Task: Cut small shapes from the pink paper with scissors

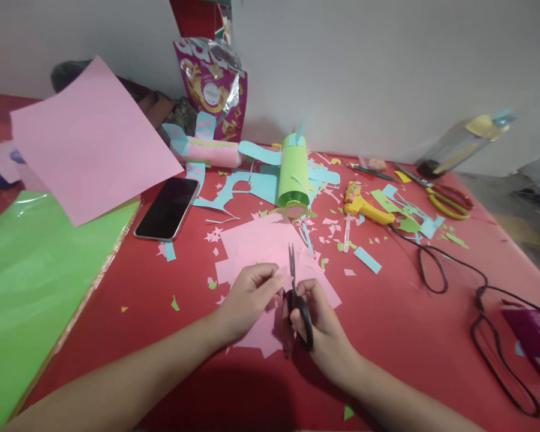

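Observation:
My left hand (248, 298) pinches a small piece of pink paper (279, 280), fingers curled together. My right hand (320, 321) grips black-handled scissors (297, 294), whose blades point up and away and stand nearly closed beside the pinched piece. Both hands rest low over a larger sheet of pink paper (261, 243) lying on the red table (387, 324). Scraps of pink, blue and green paper lie scattered around them.
A phone (167, 207) lies left of centre. A green paper roll (293, 171), a pink roll (212, 152), a yellow glue gun (362, 207) with a black cord (436, 270), yellow-handled scissors (445, 198), a snack bag (213, 84) and green sheets (31, 270) surround the work spot.

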Demonstrator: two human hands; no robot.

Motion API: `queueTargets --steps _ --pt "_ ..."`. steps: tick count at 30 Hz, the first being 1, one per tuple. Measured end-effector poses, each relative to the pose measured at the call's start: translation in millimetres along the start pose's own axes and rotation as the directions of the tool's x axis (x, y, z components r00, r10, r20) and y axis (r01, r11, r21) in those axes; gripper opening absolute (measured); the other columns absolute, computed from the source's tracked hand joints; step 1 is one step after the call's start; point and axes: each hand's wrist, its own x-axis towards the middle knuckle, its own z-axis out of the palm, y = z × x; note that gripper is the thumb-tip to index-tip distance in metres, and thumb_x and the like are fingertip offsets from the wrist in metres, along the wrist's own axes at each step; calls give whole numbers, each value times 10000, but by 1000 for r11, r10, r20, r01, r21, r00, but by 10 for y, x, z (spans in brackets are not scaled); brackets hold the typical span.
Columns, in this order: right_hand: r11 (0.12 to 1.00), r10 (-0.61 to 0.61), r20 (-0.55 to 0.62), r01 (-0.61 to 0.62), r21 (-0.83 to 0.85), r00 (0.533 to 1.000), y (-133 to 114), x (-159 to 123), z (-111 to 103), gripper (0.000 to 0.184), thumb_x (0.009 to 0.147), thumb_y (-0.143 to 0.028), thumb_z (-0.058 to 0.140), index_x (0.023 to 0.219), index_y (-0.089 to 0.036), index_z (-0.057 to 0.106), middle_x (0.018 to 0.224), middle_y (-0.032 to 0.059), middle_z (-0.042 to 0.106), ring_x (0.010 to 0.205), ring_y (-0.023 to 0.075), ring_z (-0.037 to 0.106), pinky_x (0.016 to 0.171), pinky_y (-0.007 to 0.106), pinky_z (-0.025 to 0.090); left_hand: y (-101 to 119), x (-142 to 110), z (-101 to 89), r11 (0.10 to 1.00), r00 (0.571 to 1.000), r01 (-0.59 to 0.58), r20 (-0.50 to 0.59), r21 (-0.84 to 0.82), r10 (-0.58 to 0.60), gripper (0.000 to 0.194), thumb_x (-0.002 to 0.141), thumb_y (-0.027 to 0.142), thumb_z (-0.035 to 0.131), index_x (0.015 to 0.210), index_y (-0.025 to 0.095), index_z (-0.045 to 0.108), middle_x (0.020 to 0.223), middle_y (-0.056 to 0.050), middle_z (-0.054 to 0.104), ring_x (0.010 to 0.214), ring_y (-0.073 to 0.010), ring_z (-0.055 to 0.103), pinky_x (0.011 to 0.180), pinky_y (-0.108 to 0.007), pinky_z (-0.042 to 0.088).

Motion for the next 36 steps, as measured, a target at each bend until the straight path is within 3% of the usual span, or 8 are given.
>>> queueTargets --steps 2,5,10,18,24,30,36 --pt "996 -9 -7 9 89 1000 -13 27 -20 345 719 -489 498 760 -243 260 605 -80 414 405 65 418 378 206 369 -12 3 -2 1000 1000 21 22 -11 -20 277 725 288 438 496 154 360 477 54 362 432 -59 365 447 -192 306" --pt "988 -72 -112 86 125 991 -27 71 -72 329 694 -437 563 771 -230 319 652 -55 451 537 81 468 466 204 387 -7 3 -1 1000 998 30 62 -6 -30 268 707 278 450 487 154 360 462 55 355 431 -60 372 449 -194 314" --pt "972 -47 -217 94 215 975 -77 130 -141 306 669 -180 622 750 -224 331 700 -64 468 553 51 439 499 171 362 44 7 -6 985 982 56 170 164 -84 255 693 244 422 463 157 355 441 44 368 418 -60 365 434 -192 314" --pt "980 -58 -161 88 181 985 -142 122 -129 370 616 -100 638 743 -228 315 695 -70 452 525 43 425 440 156 311 58 26 -35 926 942 -37 324 376 -94 200 614 104 360 448 164 267 444 64 229 421 -46 210 400 -190 182" --pt "986 -71 -171 94 134 983 -142 126 -142 352 624 -59 587 740 -233 304 690 -76 448 482 36 407 423 160 305 79 50 -56 903 949 -53 302 426 -87 209 632 131 372 454 166 268 455 66 215 440 -53 218 413 -190 188" --pt "996 -84 -178 90 25 980 -154 124 -148 339 615 -34 562 740 -231 316 696 -74 460 509 45 420 454 170 330 126 60 -56 907 981 -36 189 419 -48 150 638 130 364 490 156 366 480 57 348 476 -64 332 474 -183 282" --pt "994 -103 -199 108 14 975 -130 121 -152 340 607 -14 539 739 -230 313 690 -75 458 513 44 411 462 168 330 138 46 -44 904 989 -59 149 423 -5 146 681 142 374 537 158 390 524 51 374 521 -73 355 508 -187 305"
